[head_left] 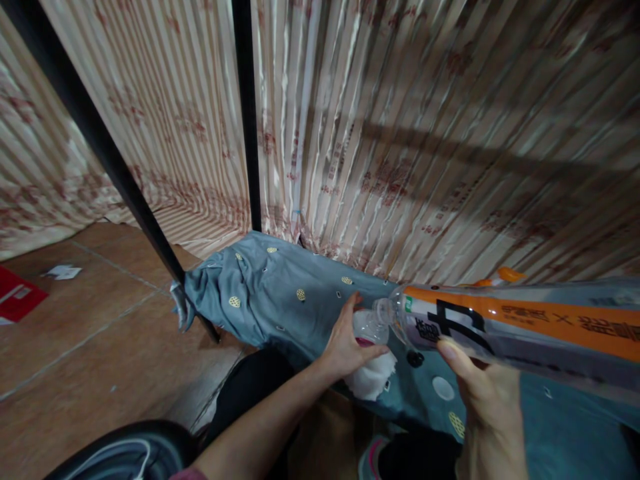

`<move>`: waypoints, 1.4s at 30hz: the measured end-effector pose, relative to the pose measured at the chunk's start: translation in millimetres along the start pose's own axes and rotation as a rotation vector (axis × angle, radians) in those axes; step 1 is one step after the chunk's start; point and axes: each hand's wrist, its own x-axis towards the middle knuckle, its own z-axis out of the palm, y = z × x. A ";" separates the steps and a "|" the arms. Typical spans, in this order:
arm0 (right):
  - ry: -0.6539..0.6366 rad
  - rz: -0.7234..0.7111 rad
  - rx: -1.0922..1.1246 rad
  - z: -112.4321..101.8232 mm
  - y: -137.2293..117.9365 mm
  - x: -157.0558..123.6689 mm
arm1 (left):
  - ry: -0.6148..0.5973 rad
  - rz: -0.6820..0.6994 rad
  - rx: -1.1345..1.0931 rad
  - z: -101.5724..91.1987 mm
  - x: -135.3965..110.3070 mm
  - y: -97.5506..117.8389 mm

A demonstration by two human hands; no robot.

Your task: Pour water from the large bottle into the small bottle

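Observation:
My right hand grips a large clear plastic bottle with an orange and white label, tipped almost level. The bottle's open neck meets the top of a small clear container, which shows a pink band. My left hand is wrapped round this small container and keeps it on the grey-blue cloth. Just below my left hand sits a crumpled white tissue or cloth; whether the container touches it I cannot tell. Whether liquid is flowing is not clear.
Patterned grey-blue fabric covers a low bench. On it lie a small black object and a pale round disc. Dark metal poles rise before a striped curtain. A red box lies on the tiled floor.

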 end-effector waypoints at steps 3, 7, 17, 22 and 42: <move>-0.009 0.024 0.035 -0.1 1.8 -0.2 | 0.006 0.002 0.002 -0.4 -0.9 0.3; 0.015 0.031 0.057 1.2 -0.1 0.3 | 0.001 -0.009 0.007 -2.5 -1.8 1.4; -0.017 0.024 0.017 1.6 -5.1 -0.3 | -0.017 -0.010 0.018 -4.1 -1.6 1.6; -0.004 0.031 0.038 -0.2 -1.9 -0.2 | -0.021 -0.005 0.016 -4.9 -1.4 3.7; 0.018 0.009 0.037 -3.8 5.8 -0.3 | 0.000 -0.018 0.035 -1.4 2.0 2.6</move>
